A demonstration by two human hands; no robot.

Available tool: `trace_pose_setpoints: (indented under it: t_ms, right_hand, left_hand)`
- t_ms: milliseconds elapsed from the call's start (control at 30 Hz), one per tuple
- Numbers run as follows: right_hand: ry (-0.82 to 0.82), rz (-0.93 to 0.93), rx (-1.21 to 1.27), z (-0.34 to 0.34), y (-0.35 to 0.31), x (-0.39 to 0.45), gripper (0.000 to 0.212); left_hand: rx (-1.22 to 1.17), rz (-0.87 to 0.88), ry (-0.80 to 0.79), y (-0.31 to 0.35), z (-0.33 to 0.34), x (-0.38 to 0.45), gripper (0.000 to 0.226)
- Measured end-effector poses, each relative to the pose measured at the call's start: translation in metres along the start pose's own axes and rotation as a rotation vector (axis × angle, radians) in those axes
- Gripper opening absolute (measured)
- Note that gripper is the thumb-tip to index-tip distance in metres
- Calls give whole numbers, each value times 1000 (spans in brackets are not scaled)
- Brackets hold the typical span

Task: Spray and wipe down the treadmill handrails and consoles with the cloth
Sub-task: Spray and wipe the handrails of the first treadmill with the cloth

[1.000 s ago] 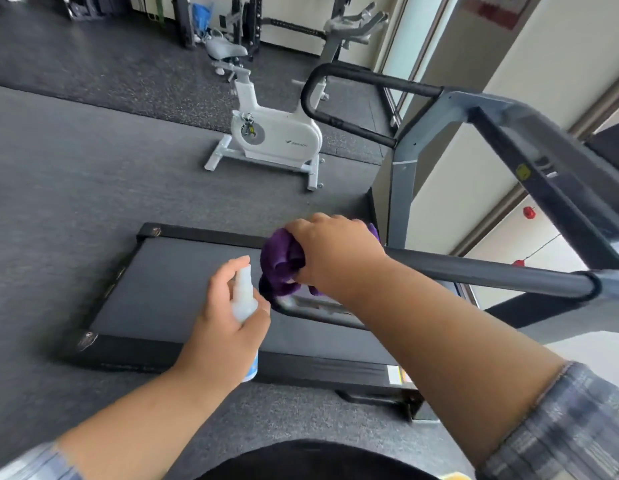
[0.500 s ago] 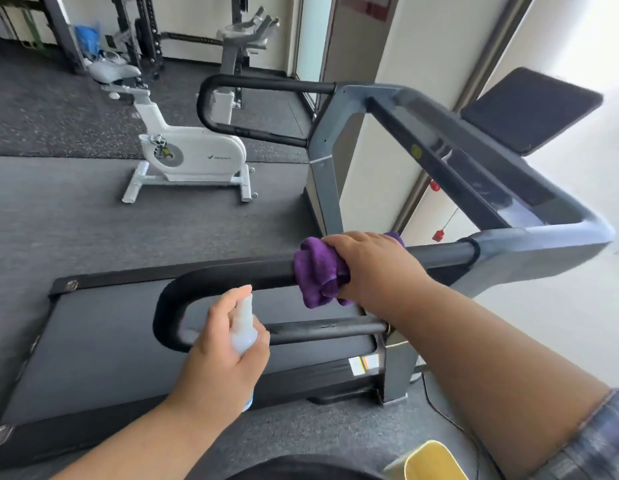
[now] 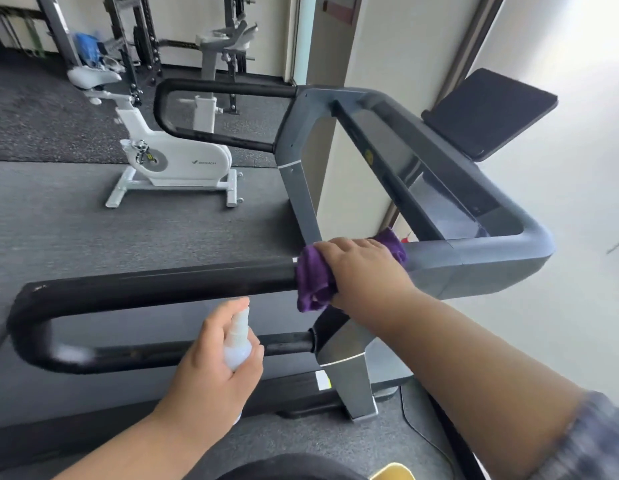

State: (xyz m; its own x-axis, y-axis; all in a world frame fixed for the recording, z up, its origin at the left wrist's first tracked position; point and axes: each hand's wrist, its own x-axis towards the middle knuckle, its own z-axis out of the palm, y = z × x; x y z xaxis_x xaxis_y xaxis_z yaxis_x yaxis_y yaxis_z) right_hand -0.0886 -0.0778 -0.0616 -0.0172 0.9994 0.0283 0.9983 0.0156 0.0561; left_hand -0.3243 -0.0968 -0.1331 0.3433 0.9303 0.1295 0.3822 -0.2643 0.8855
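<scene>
Where hand [image 3: 363,271] grips: crumpled cloth [image 3: 313,278]

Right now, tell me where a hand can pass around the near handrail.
Free: the gap inside the near handrail loop, left of the spray bottle; and the bare top bar left of the purple cloth. Crowded: the joint where the right hand wipes.

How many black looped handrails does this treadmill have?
2: the near handrail that the right hand wipes with the purple cloth, and the far handrail across the belt.
</scene>
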Motion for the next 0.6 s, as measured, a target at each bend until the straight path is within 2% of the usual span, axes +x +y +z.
trace_pose_setpoints:
  t_ms: [200,333,433,600]
  right_hand:
    - [165,-193,-4,21,-13,14,63]
    - [86,-219,47,7,28,6,59]
    - [52,-176,-21,-2,64,-2,58]
    - [104,-243,-130,3,49,0,43]
  left_hand:
    - [-14,-68,18,21,52,-5,69]
    - [15,-88,58,30,74,-7,68]
    - [43,-100,99,35,82,-11,65]
    - [101,-136,146,33,80,-23,69]
